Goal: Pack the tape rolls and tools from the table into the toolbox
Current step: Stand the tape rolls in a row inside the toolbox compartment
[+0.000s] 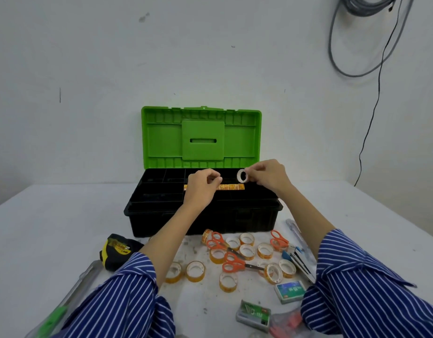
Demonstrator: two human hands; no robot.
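1. Head view, nearest zone: two striped sleeves [127,296] are seen at the lower edge; two small boxes [290,291], apparently of card, lie on the white table [52,215].
2. Loose tape rolls [195,271] are scattered between the arms: short, stiff rings of glossy yellowish film on pale cores. They are judged light and slippery-faced, and best pinched across the rim or through the core.
3. Orange-handled scissors [232,263] lie among them; the hard plastic loops are judged the safe place to grasp, away from the blades. A black-and-yellow tape measure [119,251], blocky and probably heavier, sits to the left.
4. The black toolbox [161,215] of rigid moulded plastic stands open behind, its green ribbed lid [202,136] upright.
5. A row of packed rolls [231,187] lies on edge in a tray compartment.
6. The left hand [203,187] is pinched at this row; what it grips cannot be told.
7. The right hand [268,175] is clamped on one roll [242,176], held by its rim above the tray.
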